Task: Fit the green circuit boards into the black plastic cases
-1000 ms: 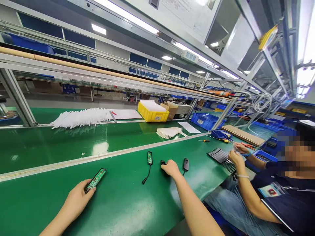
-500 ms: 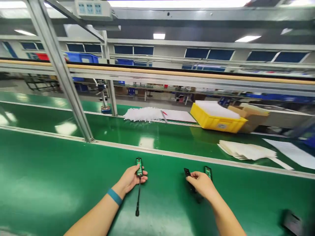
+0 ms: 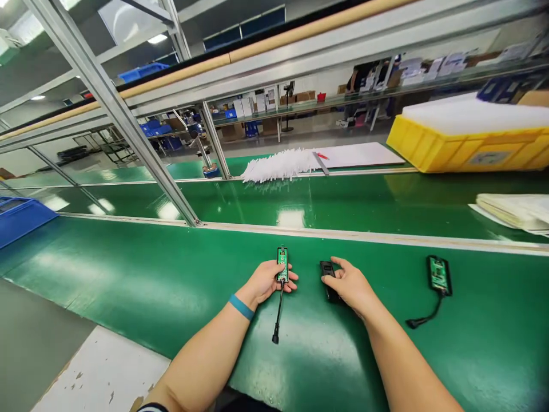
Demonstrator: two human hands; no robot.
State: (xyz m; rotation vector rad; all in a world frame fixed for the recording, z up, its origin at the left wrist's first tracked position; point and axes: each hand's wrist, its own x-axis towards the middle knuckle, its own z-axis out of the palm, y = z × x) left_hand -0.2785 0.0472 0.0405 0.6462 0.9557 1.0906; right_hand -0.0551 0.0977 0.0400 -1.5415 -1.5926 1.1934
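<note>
My left hand (image 3: 272,278) holds a circuit board in a black housing (image 3: 282,264), thumb on its face. A short black cable with a connector (image 3: 275,333) hangs from its lower end. To the right, my right hand (image 3: 347,283) grips a black plastic cover (image 3: 329,283) between thumb and fingers, apart from the board. Another circuit board in a black housing (image 3: 439,274) lies on the green work surface (image 3: 373,355) farther right, its cable curling toward the lower left.
Behind the white ledge (image 3: 343,235) lie a pile of white strips (image 3: 278,165), a yellow bin (image 3: 467,150) filled with white sheets, and a stack of cream sheets (image 3: 514,210). A metal post (image 3: 128,131) rises at the left, near a blue bin (image 3: 23,220).
The view has turned left and tilted. My right hand has brought the black cover closer to the board in my left hand, away from the board lying on the surface.
</note>
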